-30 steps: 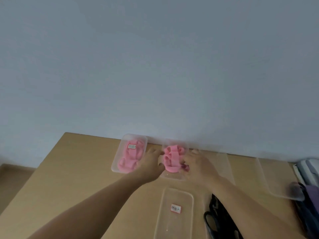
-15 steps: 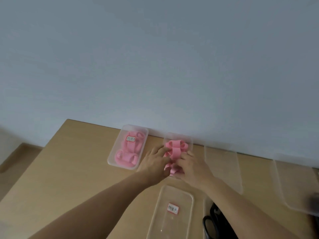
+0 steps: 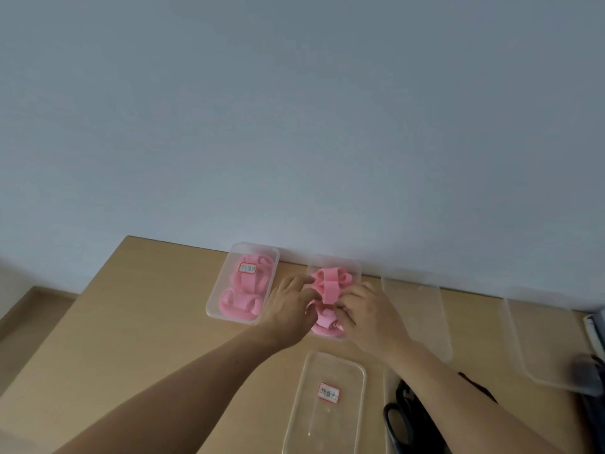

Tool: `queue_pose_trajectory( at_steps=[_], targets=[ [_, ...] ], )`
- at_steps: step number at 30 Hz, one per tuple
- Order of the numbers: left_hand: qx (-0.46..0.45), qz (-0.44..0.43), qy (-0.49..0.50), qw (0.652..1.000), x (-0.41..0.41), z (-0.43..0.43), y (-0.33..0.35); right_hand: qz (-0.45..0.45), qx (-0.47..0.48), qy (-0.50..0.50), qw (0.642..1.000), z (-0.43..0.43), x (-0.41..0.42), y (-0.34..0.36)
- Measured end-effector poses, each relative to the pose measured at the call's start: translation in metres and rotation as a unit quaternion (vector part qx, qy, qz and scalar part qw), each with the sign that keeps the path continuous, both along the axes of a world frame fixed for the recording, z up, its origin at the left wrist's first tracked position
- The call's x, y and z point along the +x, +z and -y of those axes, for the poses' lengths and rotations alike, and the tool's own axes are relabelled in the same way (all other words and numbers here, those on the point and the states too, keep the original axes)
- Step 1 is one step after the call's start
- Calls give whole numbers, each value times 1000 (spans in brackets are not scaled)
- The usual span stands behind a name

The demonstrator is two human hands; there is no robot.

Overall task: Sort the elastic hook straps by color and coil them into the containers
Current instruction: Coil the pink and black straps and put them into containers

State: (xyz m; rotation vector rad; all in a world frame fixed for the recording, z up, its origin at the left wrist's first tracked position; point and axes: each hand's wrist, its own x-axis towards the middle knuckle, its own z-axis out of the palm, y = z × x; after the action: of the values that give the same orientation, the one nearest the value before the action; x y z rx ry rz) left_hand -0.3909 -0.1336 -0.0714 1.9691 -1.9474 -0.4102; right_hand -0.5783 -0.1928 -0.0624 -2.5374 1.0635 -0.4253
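Both hands were at the pink straps [image 3: 329, 287] in the middle container [image 3: 356, 268], which stood by the wall at the far edge of the table [image 3: 131, 322]. Left hand [image 3: 288, 311] lay with its fingers rather straight against the left side of the bundle, touching it and not closing round it. Right hand [image 3: 371, 319] had its fingers curled on the lower part of the same bundle and gripped it. The coiled loops stood above the rim of the container.

One second before, the two hands were more apart, one at each side of the container, and the loops lay lower. Half a second before, the hands had already come together on the bundle, almost as now.

Just left of the middle container stood the left container [image 3: 212, 309], closed, with a small label on top and more pink coils inside. It had not moved. Near the person lay a clear lid [image 3: 327, 427] with a label. Beside it, under the right forearm, lay black straps [image 3: 406, 421]. Two more clear trays [image 3: 425, 309] lay on the right part of the table.
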Motion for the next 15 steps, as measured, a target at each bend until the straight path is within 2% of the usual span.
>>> queue_pose_trajectory(
  at_steps=[4, 9, 15],
  targets=[
    [0, -64, 34, 997, 3, -10, 6, -15, 3, -84, 996, -20, 0, 9],
    [-20, -81, -8, 996, 7, -43, -4, -57, 35, -149, 987, -65, 2, 7],
    [8, -134, -32, 990, 5, -75, -24, -117, 117, -270, 949, -121, 3, -8]
  ],
)
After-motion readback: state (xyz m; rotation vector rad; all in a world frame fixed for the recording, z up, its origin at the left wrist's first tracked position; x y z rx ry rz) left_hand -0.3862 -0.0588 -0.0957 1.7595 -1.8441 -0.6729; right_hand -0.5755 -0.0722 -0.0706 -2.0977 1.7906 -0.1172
